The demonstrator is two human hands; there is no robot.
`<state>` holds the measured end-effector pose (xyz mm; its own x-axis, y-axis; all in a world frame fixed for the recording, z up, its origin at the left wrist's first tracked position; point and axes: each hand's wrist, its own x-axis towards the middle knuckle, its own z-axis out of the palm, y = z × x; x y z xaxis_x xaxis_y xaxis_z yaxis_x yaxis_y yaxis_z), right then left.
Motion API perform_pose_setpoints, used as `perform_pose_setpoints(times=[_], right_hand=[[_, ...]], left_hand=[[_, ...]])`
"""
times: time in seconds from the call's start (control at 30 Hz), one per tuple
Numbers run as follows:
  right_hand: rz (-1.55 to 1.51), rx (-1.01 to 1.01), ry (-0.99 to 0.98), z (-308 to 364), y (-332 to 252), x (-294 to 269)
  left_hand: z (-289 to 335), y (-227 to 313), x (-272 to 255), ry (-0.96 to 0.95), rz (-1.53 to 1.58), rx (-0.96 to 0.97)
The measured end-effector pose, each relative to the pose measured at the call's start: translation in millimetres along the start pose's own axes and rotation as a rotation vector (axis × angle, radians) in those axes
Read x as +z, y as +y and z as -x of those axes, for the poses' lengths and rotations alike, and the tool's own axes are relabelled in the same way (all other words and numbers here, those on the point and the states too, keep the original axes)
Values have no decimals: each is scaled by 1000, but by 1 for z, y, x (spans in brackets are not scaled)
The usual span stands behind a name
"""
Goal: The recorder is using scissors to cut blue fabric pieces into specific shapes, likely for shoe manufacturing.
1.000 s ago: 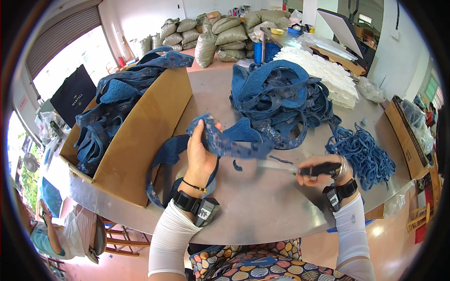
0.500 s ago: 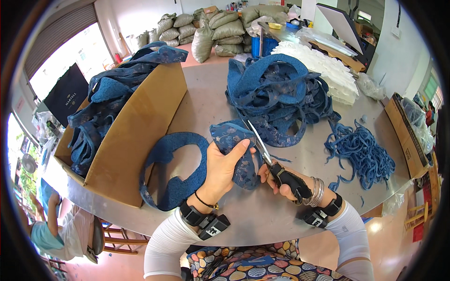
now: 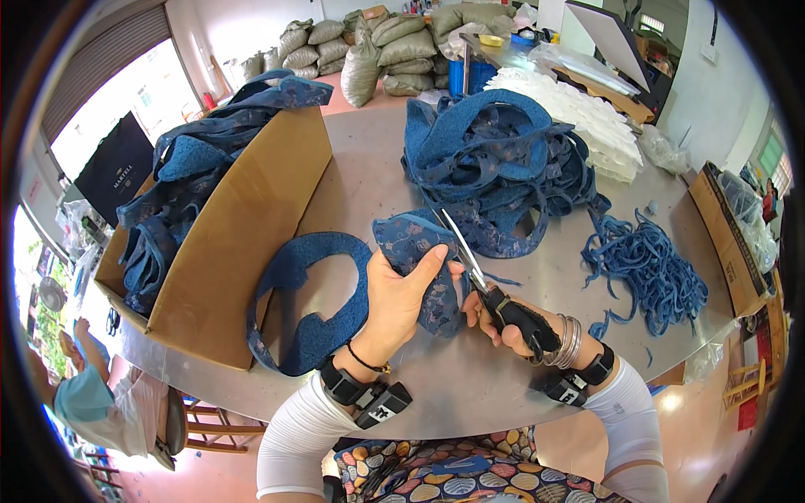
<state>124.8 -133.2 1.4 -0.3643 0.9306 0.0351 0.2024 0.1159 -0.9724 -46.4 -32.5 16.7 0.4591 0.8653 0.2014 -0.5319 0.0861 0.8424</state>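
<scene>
My left hand pinches a folded piece of blue patterned fabric, thumb on top, above the near middle of the table. My right hand is closed round the black handles of a pair of scissors. Their blades point up and away, lying along the fabric's right edge; whether they bite into it I cannot tell. Left of my hands, a curved blue fabric band rests on the metal table. Beyond them lies a heap of blue fabric loops.
A cardboard box full of blue fabric pieces stands at the left. Thin blue offcuts lie in a tangle to the right, near another cardboard box. White material is stacked behind. Another person sits at the lower left.
My hands, the fabric and the scissors stay almost in place. The person at the lower left has shifted their arms and body slightly.
</scene>
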Motion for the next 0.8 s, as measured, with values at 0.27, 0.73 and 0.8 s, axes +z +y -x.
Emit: perform_pose_setpoints(times=[0.27, 0.73, 0.8], right_hand=[[119, -48, 68, -4, 6, -1], [-95, 20, -21, 3, -2, -13], [-177, 13, -28, 3, 3, -8]], left_hand=[[-2, 1, -4, -29, -46, 9], [-9, 8, -11, -55, -110, 39], [-8, 5, -10, -51, -98, 42]])
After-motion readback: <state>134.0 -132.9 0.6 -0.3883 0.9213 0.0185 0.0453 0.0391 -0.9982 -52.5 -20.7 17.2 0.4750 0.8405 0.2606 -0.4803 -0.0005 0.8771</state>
